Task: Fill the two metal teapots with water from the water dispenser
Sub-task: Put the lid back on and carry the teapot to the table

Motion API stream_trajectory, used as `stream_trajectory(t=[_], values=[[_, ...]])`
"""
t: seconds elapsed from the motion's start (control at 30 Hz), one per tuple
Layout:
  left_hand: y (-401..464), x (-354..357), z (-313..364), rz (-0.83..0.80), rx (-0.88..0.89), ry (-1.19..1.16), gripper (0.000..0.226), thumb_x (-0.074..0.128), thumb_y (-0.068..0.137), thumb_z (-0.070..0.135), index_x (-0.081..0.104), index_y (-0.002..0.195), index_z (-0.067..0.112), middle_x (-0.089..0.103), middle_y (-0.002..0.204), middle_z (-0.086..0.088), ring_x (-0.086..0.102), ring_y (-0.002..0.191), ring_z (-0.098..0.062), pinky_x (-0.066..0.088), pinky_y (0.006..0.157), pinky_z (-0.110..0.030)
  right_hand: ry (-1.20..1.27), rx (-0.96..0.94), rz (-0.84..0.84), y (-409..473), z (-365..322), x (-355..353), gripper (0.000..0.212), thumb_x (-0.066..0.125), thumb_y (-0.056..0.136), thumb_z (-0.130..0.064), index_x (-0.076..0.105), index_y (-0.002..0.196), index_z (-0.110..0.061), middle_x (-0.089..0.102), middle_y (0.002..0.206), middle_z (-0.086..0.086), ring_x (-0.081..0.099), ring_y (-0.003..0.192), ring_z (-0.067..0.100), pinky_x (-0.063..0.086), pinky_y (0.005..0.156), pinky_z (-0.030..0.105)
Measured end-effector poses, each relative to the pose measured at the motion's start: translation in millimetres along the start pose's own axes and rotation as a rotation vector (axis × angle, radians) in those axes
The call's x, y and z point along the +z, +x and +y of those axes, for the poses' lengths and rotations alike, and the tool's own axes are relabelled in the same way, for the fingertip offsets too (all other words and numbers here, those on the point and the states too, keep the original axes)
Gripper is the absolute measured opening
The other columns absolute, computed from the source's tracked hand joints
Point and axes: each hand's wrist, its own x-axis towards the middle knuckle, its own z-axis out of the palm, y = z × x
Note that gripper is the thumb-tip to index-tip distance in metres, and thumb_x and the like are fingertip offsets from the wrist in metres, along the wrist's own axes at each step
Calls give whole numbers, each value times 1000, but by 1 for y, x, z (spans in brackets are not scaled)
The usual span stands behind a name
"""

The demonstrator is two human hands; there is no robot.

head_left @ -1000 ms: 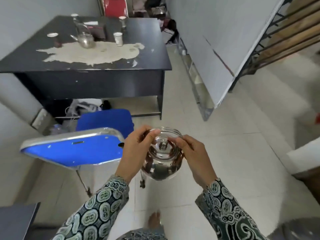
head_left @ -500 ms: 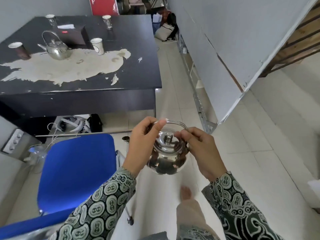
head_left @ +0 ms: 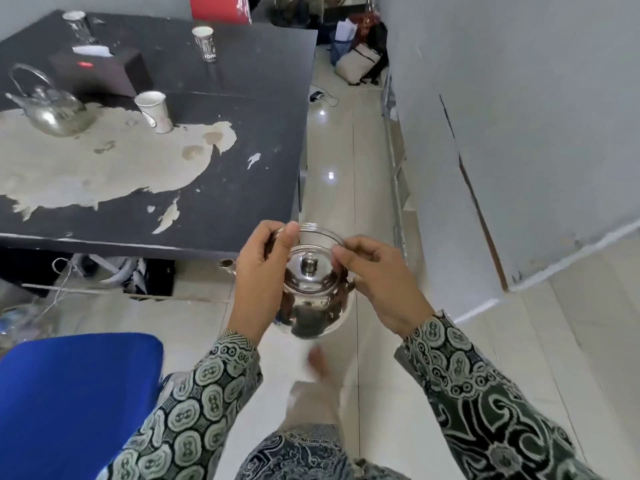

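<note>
1. Walking has brought the table [head_left: 242, 188] right up close, so the carried teapot [head_left: 313, 296] looks headed there, lid on.
2. Left hand [head_left: 258, 282] and right hand [head_left: 377, 282] each pinch its handle, same as before.
3. Second teapot [head_left: 52, 112] sits on the table; the blue chair [head_left: 76, 403] has slid to the lower left.

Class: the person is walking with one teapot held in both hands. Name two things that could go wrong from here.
1. Both hands, left and right, pinch only the thin wire handle; the teapot could swing or slip.
2. Its lid sits loose and may fall if it tilts.
</note>
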Motion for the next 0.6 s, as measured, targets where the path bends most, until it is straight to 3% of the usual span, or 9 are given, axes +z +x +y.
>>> stream_trajectory(t=[0.23,0.4,0.5,0.6], values=[[145,37,-23,56,-30,-55,22,52,85,44,57,71,28,56,56,17,49,54,3,43,57,-8,-2,16,-167,161,-30,-32,9,64,81,-16,62,73,-17,61,63,-7,57,58,4,46,53,16],[260,55,-27,82,-126,-176,25,55,84,41,54,61,29,54,54,15,49,51,-1,43,58,-20,-129,61,-380,288,-69,-50,9,64,82,-20,62,74,-23,62,64,-9,57,64,7,47,59,23],[313,62,-25,107,-162,-199,28,54,83,40,50,59,26,51,53,14,48,51,-3,44,55,-16,-165,67,-458,344,-87,-53,10,62,83,-22,61,74,-24,61,62,-10,56,63,7,46,60,23],[380,62,-33,163,-193,-152,30,55,82,43,49,64,21,48,61,6,47,61,-10,43,68,-26,-132,91,-524,413,-99,-51,10,60,85,-24,61,75,-22,61,62,-10,53,66,10,43,63,32]])
